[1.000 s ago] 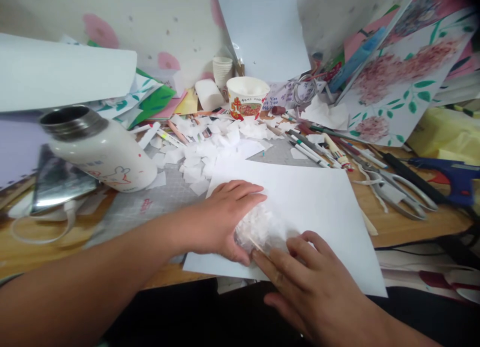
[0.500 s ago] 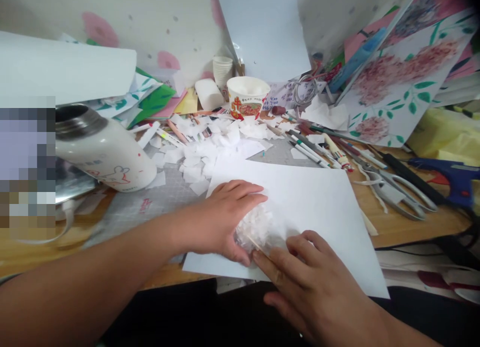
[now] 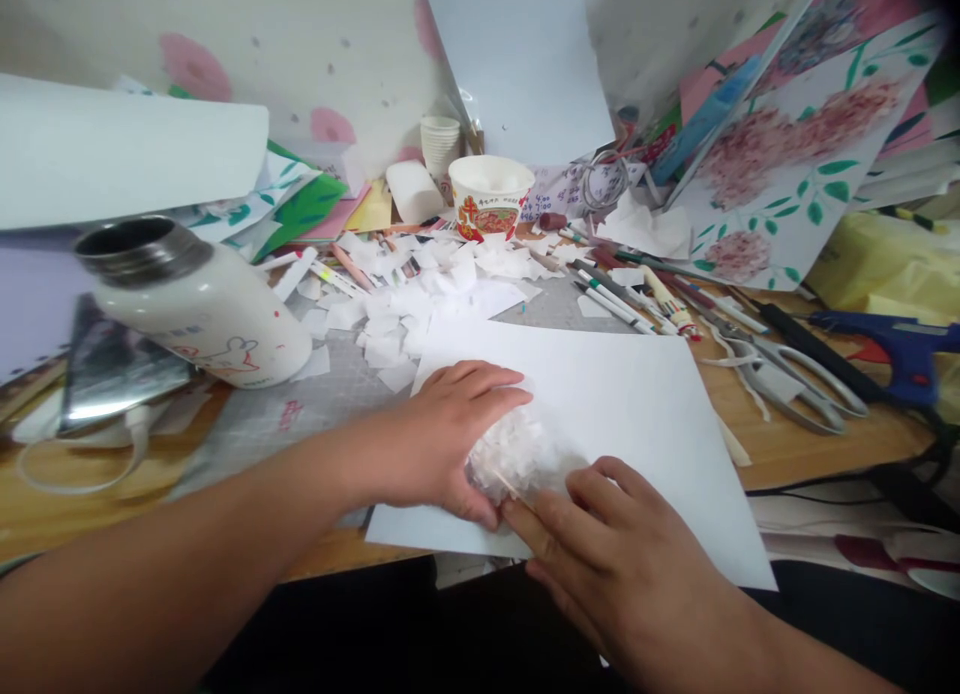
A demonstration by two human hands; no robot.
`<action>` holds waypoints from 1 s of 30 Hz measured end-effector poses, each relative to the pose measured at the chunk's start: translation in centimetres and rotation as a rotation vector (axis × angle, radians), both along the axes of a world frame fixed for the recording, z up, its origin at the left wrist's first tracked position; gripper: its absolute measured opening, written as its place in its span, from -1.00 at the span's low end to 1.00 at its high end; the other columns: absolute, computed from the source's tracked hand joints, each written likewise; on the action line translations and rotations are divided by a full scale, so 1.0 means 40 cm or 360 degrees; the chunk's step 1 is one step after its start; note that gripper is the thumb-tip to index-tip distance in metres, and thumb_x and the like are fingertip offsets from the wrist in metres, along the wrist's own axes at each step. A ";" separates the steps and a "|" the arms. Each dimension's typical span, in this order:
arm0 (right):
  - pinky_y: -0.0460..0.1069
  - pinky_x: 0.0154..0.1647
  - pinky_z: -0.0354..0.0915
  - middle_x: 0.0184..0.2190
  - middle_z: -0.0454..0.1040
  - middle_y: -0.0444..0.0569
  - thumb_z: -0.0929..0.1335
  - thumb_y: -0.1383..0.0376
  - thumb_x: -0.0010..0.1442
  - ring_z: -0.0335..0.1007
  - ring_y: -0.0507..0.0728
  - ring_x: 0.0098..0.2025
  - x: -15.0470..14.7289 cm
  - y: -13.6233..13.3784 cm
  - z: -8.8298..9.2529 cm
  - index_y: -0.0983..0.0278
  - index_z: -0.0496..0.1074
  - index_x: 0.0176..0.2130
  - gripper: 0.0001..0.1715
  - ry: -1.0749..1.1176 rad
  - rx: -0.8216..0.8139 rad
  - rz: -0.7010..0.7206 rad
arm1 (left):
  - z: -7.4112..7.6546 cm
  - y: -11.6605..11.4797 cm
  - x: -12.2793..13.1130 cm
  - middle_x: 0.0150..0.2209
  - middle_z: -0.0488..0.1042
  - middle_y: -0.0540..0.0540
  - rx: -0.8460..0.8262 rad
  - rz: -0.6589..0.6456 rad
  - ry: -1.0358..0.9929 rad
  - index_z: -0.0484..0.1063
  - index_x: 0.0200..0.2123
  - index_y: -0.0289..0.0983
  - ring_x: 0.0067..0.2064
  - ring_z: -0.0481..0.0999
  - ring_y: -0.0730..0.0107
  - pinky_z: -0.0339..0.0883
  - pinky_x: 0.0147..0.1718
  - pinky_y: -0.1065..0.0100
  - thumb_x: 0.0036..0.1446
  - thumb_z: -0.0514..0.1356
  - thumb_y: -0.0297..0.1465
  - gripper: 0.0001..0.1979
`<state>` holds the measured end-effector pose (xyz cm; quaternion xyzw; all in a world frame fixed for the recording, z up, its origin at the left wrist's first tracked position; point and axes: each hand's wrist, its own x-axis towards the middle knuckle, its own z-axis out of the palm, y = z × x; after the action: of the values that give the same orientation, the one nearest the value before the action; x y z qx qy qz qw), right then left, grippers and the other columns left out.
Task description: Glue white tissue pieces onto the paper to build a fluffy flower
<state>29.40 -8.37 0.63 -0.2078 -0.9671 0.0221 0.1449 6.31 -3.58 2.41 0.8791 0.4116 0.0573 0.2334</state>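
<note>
Little has moved since a second ago: our right hand (image 3: pixel 615 564) has crept slightly nearer the tuft, and the rest lies as it did.

1. Insulated bottle (image 3: pixel 195 304), uncapped, on its side at far left, partly on the grey cutting mat (image 3: pixel 300 404).
2. Paper scraps (image 3: pixel 420 294), a loose white heap behind the hands, below the noodle cup (image 3: pixel 489 196).
3. Left hand (image 3: pixel 442 434), cupped and closed around item 4, thumb tucked beneath; we judge this keeps the loose layers bunched.
4. Tuft of white tissue paper (image 3: pixel 514 454), on the near left part of the white sheet (image 3: pixel 637 414), between both hands.
5. Right hand, fingers stretched and together, tips touching the tuft's near side, clamped on nothing.
6. Pens (image 3: pixel 615 299), scissors (image 3: pixel 795 374) and blue glue gun (image 3: pixel 892 339), well apart to the right.

Open room: the sheet's right half lies bare; its near edge overhangs the desk edge, so we have little margin toward us.
</note>
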 end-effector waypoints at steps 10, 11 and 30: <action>0.12 -0.32 0.16 -0.20 0.51 -0.03 0.30 0.39 0.33 0.23 0.18 -0.30 0.005 0.006 0.014 0.40 0.42 0.03 -0.72 0.0099 -0.0053 0.0054 | 0.003 -0.002 0.001 0.33 0.10 -0.33 -0.0012 0.0001 -0.0020 0.21 0.24 -0.33 0.34 -0.02 -0.12 -0.07 0.27 -0.08 -0.22 0.44 -0.06 -0.02; 0.13 -0.32 0.17 -0.19 0.51 -0.02 0.30 0.38 0.33 0.23 0.18 -0.29 0.003 0.007 0.014 0.41 0.40 0.05 -0.69 0.0111 -0.0040 0.0056 | 0.003 -0.002 0.000 0.33 0.10 -0.33 -0.0012 -0.0002 -0.0022 0.21 0.24 -0.32 0.34 -0.02 -0.12 -0.07 0.27 -0.08 -0.22 0.44 -0.06 -0.02; 0.06 -0.34 0.15 -0.34 0.45 -0.01 0.28 0.41 0.33 0.19 0.16 -0.35 -0.008 0.008 0.004 0.35 0.45 -0.14 -0.83 0.0293 -0.0189 -0.0106 | 0.008 0.008 -0.013 0.35 0.06 -0.31 -0.0069 -0.0079 -0.0054 0.17 0.26 -0.26 0.36 -0.05 -0.12 -0.09 0.27 -0.09 -0.21 0.42 -0.02 0.00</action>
<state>29.08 -8.03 0.80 -0.2450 -0.9393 0.0936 0.2212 5.80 -3.24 2.71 0.8827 0.3866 0.0575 0.2608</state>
